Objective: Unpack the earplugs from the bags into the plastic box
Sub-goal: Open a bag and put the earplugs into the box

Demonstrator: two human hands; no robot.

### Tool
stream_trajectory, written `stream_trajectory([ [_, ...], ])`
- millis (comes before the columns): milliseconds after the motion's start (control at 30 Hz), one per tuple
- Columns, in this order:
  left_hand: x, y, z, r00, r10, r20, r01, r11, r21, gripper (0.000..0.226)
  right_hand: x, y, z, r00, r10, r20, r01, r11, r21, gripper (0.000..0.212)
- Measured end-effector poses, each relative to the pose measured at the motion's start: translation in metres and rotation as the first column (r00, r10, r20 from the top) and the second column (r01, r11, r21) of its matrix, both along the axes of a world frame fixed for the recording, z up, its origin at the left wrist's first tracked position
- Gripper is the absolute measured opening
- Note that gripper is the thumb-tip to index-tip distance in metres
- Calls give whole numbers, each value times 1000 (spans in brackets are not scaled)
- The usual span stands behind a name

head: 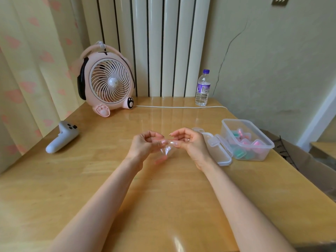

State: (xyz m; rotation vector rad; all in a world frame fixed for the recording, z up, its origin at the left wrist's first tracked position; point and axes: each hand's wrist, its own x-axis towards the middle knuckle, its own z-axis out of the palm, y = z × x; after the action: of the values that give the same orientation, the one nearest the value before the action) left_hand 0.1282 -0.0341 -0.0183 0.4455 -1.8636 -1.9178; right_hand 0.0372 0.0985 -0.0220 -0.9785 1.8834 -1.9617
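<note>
Bag [168, 149]: small, clear, crinkled film with a blurred pink shape inside. It hangs above the table's middle, with bare wood below it and toward me.
My left hand [143, 144]: fingers curled, pinching the bag's top edge from the left.
My right hand [190, 142]: fingers curled, pinching the same edge from the right.
Plastic box [267, 143]: clear, rectangular and open, near my right hand. It holds pink and green cases [241, 152].
Lid [221, 155]: clear and flat, between the box and my right wrist.
Table [163, 206]: glossy wood; its right edge runs just beyond the box.
</note>
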Motion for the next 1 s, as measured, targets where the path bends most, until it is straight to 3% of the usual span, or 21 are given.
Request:
stream_trajectory([
  [300,6,2,9,996,-84,-30,84,996,-14,19,-6,7,5,999,-5,39,5,1000,-10,26],
  [533,3,0,6,998,-55,-44,58,997,56,20,-4,7,6,989,129,70,-128,992,-20,22],
  [700,2,0,3,999,-19,-28,18,999,-32,22,-3,6,5,985,165,38,-167,986,25,21],
  [1000,3,2,2,996,-82,-20,75,970,-233,16,-5,5,0,997,74,-14,-72,992,104,20],
])
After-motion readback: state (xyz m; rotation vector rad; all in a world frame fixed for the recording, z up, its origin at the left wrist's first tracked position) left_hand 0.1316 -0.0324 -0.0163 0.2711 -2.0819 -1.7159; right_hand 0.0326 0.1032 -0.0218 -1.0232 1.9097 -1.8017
